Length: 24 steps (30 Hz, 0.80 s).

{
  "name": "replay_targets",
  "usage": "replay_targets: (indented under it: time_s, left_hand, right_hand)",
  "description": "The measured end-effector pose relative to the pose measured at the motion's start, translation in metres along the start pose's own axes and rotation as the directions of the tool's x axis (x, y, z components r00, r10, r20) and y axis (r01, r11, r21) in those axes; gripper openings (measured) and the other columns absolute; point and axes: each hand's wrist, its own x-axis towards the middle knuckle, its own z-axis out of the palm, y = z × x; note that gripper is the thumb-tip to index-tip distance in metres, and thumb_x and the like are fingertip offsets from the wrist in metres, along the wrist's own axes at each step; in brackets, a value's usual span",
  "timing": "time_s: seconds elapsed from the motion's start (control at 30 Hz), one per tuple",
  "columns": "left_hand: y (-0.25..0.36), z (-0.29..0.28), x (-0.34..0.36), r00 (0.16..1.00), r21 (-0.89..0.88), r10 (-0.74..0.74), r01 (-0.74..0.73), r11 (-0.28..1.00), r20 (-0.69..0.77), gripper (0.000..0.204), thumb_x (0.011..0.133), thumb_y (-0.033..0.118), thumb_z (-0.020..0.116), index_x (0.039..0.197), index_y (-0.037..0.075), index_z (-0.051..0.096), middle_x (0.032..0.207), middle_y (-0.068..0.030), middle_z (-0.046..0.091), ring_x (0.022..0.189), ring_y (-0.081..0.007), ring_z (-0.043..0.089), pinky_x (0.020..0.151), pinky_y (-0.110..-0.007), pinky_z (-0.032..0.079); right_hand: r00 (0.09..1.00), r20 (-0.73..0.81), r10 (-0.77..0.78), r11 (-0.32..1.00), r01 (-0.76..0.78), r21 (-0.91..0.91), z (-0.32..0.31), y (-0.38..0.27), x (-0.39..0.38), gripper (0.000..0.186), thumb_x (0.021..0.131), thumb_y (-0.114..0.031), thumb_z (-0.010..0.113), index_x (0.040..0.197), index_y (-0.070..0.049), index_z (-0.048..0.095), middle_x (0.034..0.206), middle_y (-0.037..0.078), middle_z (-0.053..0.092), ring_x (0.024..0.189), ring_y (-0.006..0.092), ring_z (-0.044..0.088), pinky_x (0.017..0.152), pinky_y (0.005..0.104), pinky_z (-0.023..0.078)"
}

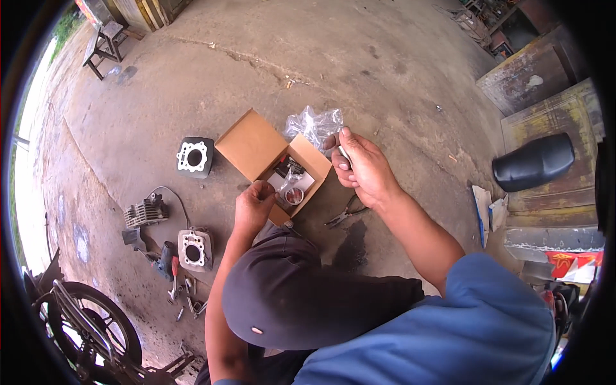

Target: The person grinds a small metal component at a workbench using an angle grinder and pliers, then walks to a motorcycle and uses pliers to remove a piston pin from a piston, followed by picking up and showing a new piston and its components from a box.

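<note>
An open cardboard box [250,146] sits on the ground in front of my knee. Inside it lie a round metal ring [294,196], some clear plastic wrapping [292,177] and dark small parts [282,168]. My left hand [255,206] is at the box's near left edge with its fingers pressed together; what they pinch, if anything, is hidden. My right hand [364,165] is raised to the right of the box. It is closed around a small pale object, mostly covered by the fingers. Behind the box lies a crumpled clear plastic bag [314,125].
Pliers [345,215] lie right of the box. On the left are a dark engine cylinder [195,158], a grey one [195,249], a finned cylinder head [147,212], a red-handled hammer [174,276] and small parts. A motorcycle wheel [96,321] stands lower left, a black seat [536,162] far right.
</note>
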Motion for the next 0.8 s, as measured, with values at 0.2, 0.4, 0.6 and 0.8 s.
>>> replay_targets:
  time_s: [0.2, 0.4, 0.6, 0.8]
  left_hand:
    - [-0.049, 0.049, 0.011, 0.993, 0.132, -0.038, 0.052, 0.99, -0.108, 0.016, 0.083, 0.015, 0.076, 0.096, 0.006, 0.072, 0.085, -0.0158, 0.074, 0.08, -0.0274, 0.074, 0.075, -0.038, 0.058]
    - [-0.045, -0.008, -0.048, 0.789, -0.421, -0.315, 0.08, 0.904, -0.527, 0.016, 0.103, 0.008, 0.06, 0.112, 0.0, 0.07, 0.085, -0.0012, 0.069, 0.074, -0.0063, 0.061, 0.07, -0.022, 0.05]
    - [-0.153, -0.011, -0.168, 0.514, -0.046, -0.246, 0.37, 0.928, -0.822, 0.023, 0.092, 0.006, 0.06, 0.112, -0.001, 0.068, 0.099, -0.0114, 0.066, 0.087, -0.0232, 0.063, 0.086, -0.035, 0.052]
    - [-0.184, 0.04, -0.204, 0.593, 0.147, -0.444, 0.694, 0.705, -0.672, 0.094, 0.073, 0.024, 0.088, 0.149, -0.001, 0.039, 0.14, -0.0278, 0.048, 0.128, -0.0462, 0.048, 0.111, -0.05, 0.041]
  right_hand:
    - [0.974, -0.184, 0.13, 0.975, -0.159, -0.155, -0.029, 0.047, 0.012, 0.024, 0.11, -0.024, 0.05, 0.121, -0.007, 0.063, 0.088, -0.001, 0.058, 0.066, 0.0032, 0.044, 0.054, 0.0205, 0.035]
    - [0.98, -0.081, 0.18, 0.958, -0.193, -0.213, -0.009, 0.073, 0.039, 0.027, 0.109, -0.028, 0.056, 0.121, -0.008, 0.067, 0.083, -0.004, 0.057, 0.057, 0.0008, 0.037, 0.049, 0.0175, 0.03]
    - [0.982, -0.031, 0.187, 0.97, -0.19, -0.154, 0.015, 0.087, 0.048, 0.034, 0.109, -0.02, 0.043, 0.125, 0.001, 0.063, 0.083, -0.002, 0.05, 0.057, 0.0025, 0.034, 0.047, 0.0188, 0.029]
    - [0.989, 0.067, 0.132, 0.925, -0.099, -0.368, 0.035, 0.104, 0.063, 0.03, 0.105, -0.013, 0.056, 0.134, -0.003, 0.059, 0.099, 0.003, 0.064, 0.068, 0.004, 0.046, 0.057, 0.0196, 0.038]
